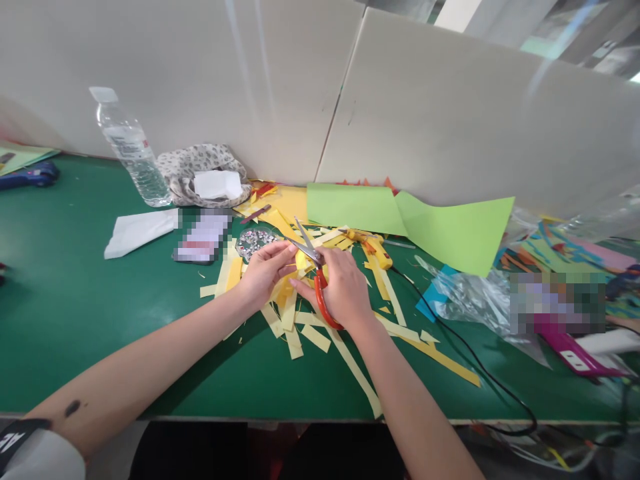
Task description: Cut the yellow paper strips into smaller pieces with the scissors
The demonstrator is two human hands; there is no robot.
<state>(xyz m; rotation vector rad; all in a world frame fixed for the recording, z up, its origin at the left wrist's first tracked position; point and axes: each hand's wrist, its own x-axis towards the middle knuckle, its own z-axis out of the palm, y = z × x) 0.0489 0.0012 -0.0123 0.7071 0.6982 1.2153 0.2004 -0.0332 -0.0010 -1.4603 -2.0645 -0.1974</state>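
Observation:
My right hand [345, 287] is closed round the orange-red handles of the scissors [323, 300], whose blades are parted and point up and to the left. Close beside the blades, my left hand [265, 273] is closed in a pinch; what it holds is too small to make out. Yellow and pale cream paper strips [316, 339] lie scattered under and around both hands. Just behind my left hand sits a clear round dish of small shiny pieces [257, 241]. A yellow glue gun [375, 250] rests to the right of my right hand.
Green paper sheets [355, 208] lean near the back panel. At the left are a water bottle [133, 150], a patterned cloth bag [200, 163], white paper [141, 231] and a phone [204, 237]. Plastic wrap [473, 300], a black cord [470, 350] and a magenta tool [573, 350] lie on the right.

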